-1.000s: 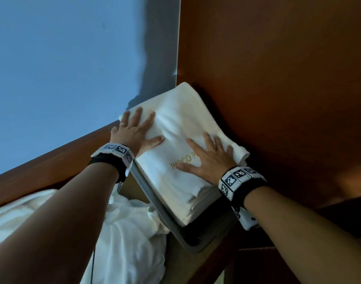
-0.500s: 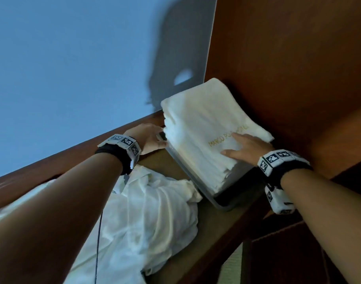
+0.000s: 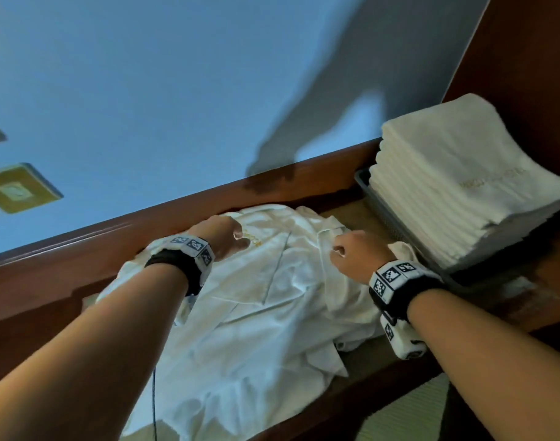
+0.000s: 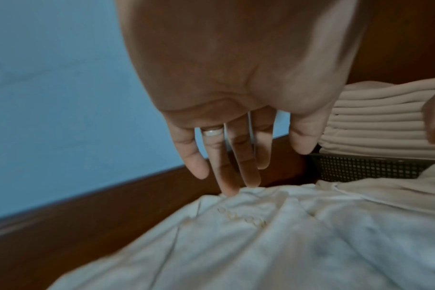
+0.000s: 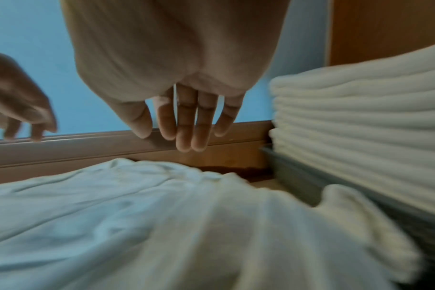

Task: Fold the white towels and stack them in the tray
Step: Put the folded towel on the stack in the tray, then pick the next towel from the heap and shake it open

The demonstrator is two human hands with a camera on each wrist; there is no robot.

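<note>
Both hands hang over the loose towels (image 3: 256, 313), left of the tray (image 3: 372, 194). Left hand (image 3: 223, 235): fingers (image 4: 246, 168) straight and spread, pointing down; 1 fingertip touches the far edge of the heap near gold lettering; nothing is held. Right hand (image 3: 356, 251), between the left hand and the tray: fingers (image 5: 186, 125) straight and together in the wrist view, clear of the cloth, holding nothing.

Loose towels lie crumpled on the wooden shelf (image 3: 383, 380), their right edge touching the tray wall. The stack (image 3: 456, 186) of folded towels sits in the tray and rises well above its rim.

Judged progress: most towels are folded and stacked. Remaining: separate 1 towel from the heap, fold it, place it on the stack, then repeat.
</note>
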